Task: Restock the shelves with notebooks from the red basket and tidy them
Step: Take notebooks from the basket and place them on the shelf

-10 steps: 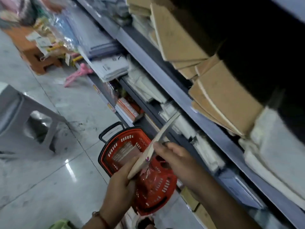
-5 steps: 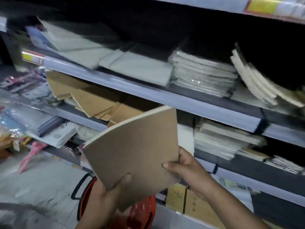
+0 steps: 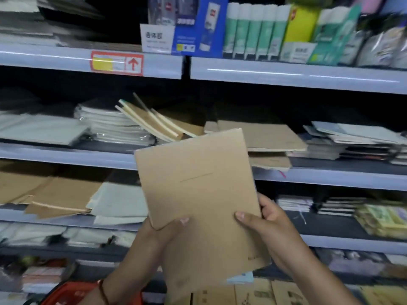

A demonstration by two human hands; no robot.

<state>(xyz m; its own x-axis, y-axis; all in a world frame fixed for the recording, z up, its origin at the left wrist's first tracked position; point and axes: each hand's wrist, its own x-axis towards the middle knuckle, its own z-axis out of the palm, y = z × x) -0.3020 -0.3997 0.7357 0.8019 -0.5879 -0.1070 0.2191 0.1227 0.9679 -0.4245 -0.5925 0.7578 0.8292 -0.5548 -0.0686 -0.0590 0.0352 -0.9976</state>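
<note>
Two hands hold a brown notebook up in front of the shelves, cover facing the camera, long axis near upright and leaning slightly left at the top. Left hand grips its lower left corner, thumb on the cover; right hand grips the right edge, fingers curled behind. Red basket sits below at the left.

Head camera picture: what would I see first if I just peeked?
A brown notebook fills the middle, held up by the left hand and right hand. Behind it, messy brown notebooks lie on a shelf, and the red basket peeks in at the bottom.
</note>
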